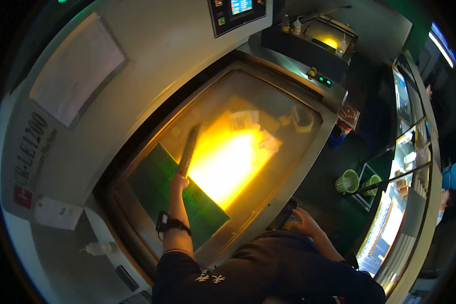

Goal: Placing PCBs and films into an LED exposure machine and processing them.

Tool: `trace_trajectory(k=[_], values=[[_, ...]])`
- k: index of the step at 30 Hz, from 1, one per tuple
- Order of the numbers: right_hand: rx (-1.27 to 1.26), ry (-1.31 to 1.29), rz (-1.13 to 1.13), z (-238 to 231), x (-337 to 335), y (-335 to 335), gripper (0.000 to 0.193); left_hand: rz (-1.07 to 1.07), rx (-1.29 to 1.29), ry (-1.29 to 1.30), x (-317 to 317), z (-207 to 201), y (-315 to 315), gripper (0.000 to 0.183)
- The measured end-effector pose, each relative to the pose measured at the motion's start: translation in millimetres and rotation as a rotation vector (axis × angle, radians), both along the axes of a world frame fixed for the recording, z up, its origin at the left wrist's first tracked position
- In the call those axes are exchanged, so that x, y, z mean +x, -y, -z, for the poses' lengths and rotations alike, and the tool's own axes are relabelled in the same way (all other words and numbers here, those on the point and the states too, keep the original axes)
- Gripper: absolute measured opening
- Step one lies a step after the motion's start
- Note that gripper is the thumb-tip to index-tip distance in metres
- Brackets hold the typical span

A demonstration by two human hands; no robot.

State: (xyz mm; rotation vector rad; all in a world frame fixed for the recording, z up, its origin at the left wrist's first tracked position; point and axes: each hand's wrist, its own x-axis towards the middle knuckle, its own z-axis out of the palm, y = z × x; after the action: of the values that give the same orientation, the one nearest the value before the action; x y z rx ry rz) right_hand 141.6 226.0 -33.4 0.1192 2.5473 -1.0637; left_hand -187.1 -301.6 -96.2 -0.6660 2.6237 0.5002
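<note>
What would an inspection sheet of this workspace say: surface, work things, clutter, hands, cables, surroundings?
Surface: bed glowing bright yellow, metal-framed.
Work things: green panel flat on the bed; dark bar held up from the hand.
Clutter: pale papers toward the bed's far side.
Hands: left grips the bar; right beside the bed, seemingly empty.
Cables: nothing seen clearly.
Surroundings: screen ahead; baskets to the right.

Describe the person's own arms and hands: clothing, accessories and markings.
The left hand and right hand show no gloves. A black band with a small, dark, boxy device circles the left forearm near the wrist. The dark fabric shirt has short sleeves and small pale markings.
</note>
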Motion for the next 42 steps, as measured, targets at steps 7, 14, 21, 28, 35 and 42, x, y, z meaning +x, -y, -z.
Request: trace_trajectory(k=[7,14,21,28,35,42], values=[[0.271,-0.473,-0.272,-43,-98,28,0.071,0.592,0.202,0.211,210,-70,-88,0.076],[0.526,-0.328,-0.969,-14,-203,92,0.070,0.392,0.100,0.119,289,-27,-119,0.075],[0.291,-0.578,-0.928,-18,-224,106,0.064,0.232,-0.225,-0.135,302,-74,-150,0.073],[0.341,-0.631,-1.067,39,-213,1,0.055,0.104,0.066,0.076,369,-41,-284,0.085],[0.456,-0.334,-0.976,147,-243,-96,0.064,-0.354,0.691,-0.002,461,-5,-376,0.067],[0.589,-0.202,-0.874,180,-260,-51,0.074,-0.489,0.383,0.397,516,-51,-396,0.063]])
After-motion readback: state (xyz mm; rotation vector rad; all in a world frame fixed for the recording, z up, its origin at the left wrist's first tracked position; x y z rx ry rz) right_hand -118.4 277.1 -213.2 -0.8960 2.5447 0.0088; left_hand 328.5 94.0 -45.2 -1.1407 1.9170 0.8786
